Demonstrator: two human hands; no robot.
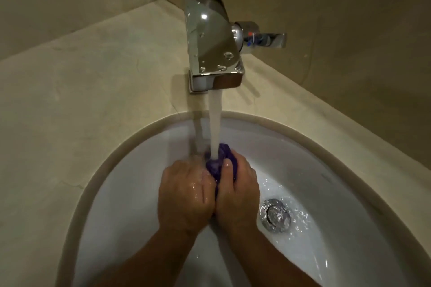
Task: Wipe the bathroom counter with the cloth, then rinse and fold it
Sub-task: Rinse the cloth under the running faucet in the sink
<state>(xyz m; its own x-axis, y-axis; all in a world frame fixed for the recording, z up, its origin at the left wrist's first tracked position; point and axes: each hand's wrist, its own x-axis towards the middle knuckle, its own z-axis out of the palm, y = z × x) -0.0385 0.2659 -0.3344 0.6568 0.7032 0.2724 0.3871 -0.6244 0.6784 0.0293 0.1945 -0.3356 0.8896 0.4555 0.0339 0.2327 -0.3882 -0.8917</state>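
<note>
1. Beige stone lines this bathroom: a pale bench (98, 91) wraps around a white oval sink (144, 170), with matching walls behind.
2. A square chrome tap (213, 53) stands at the back of the sink, its lever (268, 38) pointing right, and a thick stream of water (215, 123) pours straight down.
3. The purple cloth (221, 163) is bunched into a tight wad directly under the stream, over the basin.
4. The left hand (186, 193) and right hand (235, 193) are pressed side by side, fingers (227, 166) of both clamped on the wad; both are wet.
5. A round metal drain (275, 214) sits just right of the hands, with water rippling around it.
6. This looks like the rinse step; folding is not yet done.
7. Risks, as a judgement: with the wad held so tight, water may not reach the inner layers, leaving dirt inside. The strong flow striking the cloth could splash onto the wiped bench. Lifting the cloth out unwrung would drip there too.
</note>
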